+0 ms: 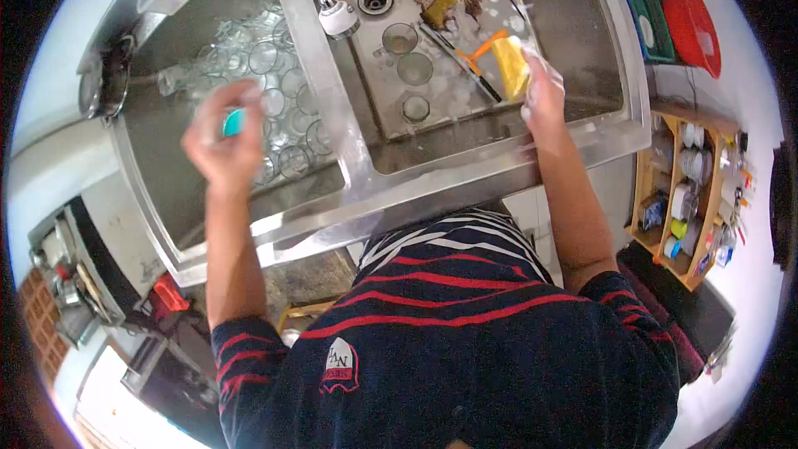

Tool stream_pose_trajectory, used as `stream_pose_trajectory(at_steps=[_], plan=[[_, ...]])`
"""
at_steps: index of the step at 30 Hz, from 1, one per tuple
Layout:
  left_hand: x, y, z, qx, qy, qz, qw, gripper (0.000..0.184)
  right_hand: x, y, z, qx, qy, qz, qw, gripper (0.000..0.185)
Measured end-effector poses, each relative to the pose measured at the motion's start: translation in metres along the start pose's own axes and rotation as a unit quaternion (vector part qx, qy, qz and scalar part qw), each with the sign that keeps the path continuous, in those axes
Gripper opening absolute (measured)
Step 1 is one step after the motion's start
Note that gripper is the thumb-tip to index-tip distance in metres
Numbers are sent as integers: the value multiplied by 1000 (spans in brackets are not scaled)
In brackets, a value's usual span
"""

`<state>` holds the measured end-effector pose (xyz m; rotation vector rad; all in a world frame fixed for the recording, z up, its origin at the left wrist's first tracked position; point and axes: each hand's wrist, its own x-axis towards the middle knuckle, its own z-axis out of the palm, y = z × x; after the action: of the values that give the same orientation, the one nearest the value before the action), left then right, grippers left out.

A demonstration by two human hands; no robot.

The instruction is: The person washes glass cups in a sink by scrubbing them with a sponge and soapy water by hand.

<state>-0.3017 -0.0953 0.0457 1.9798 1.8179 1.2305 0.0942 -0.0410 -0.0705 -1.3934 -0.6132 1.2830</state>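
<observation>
The hands are apart: the left hand [226, 131] holds a small teal object [233, 122], the right hand [542, 90] a yellow sponge [511, 66]. Many glasses [264, 57] are in the left basin [170, 199], three others [414, 69] in the right basin [359, 87]; which are clean, I cannot tell.

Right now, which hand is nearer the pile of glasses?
Left. The left hand is over the pile of glasses, gripping something teal; the right hand is over the other basin, holding a yellow sponge.
</observation>
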Motion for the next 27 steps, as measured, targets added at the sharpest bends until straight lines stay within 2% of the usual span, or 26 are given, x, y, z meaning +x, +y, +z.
stream_pose_trajectory(at_steps=[2, 4, 5, 7, 8, 9, 10, 11, 13, 14, 15, 17, 19, 20, 21, 22, 23, 24, 25, 27], plan=[[-2, 39, 49, -63, -66, 25, 995, 14, -12, -12, 13, 24, -5, 9, 1000, 35], [8, 61, 102, -19, -169, -5, 985, 23, -19, -22, 19, 78, -18, 37, 996, 30], [13, 62, 132, 36, -189, -20, 981, 32, -20, -26, 16, 124, -25, 61, 990, 25], [22, 46, 190, 161, -219, -40, 962, 50, -17, -31, 3, 128, -40, 71, 988, 26], [27, 33, 218, 229, -228, -44, 946, 60, -14, -33, -3, 135, -82, 61, 986, 28], [31, 15, 243, 254, -262, -84, 927, 66, -10, -34, -12, 139, -122, 50, 981, 31], [34, -2, 263, 277, -296, -123, 906, 73, -4, -27, -27, 103, -160, -13, 982, 30], [37, -16, 279, 275, -298, -114, 907, 73, -1, -33, -36, 106, -153, -18, 982, 30], [39, -36, 303, 303, -430, -236, 817, 80, -1, -52, -52, 94, -176, 33, 979, 30], [38, -42, 313, 299, -435, -231, 818, 80, -2, -61, -62, 67, -183, -15, 981, 31], [39, -44, 318, 310, -440, -232, 810, 82, -2, -66, -73, 66, -178, -15, 982, 31], [44, -49, 326, 322, -447, -231, 802, 84, 3, -71, -93, 101, -151, 45, 982, 31], [53, -45, 325, 313, -429, -229, 816, 76, 9, -71, -109, 104, -138, 63, 983, 32], [47, -94, 341, 297, -424, -217, 828, 68, 12, -71, -114, 108, -128, 78, 983, 32], [51, -91, 337, 300, -423, -214, 828, 68, 14, -70, -118, 111, -128, 77, 983, 32], [53, -88, 330, 130, -333, -372, 857, 65, 17, -70, -120, 105, -134, 67, 983, 33], [56, -84, 323, -50, -219, -505, 833, 62, 20, -70, -120, 100, -142, 56, 983, 33], [54, -71, 317, -218, -157, -489, 830, 51, 23, -70, -119, 102, -148, 53, 982, 33], [54, -58, 314, -217, -150, -486, 833, 51, 25, -71, -118, 109, -161, 25, 981, 33], [56, -32, 307, -487, -72, -508, 707, 45, 27, -74, -113, 119, -179, -4, 977, 32]])
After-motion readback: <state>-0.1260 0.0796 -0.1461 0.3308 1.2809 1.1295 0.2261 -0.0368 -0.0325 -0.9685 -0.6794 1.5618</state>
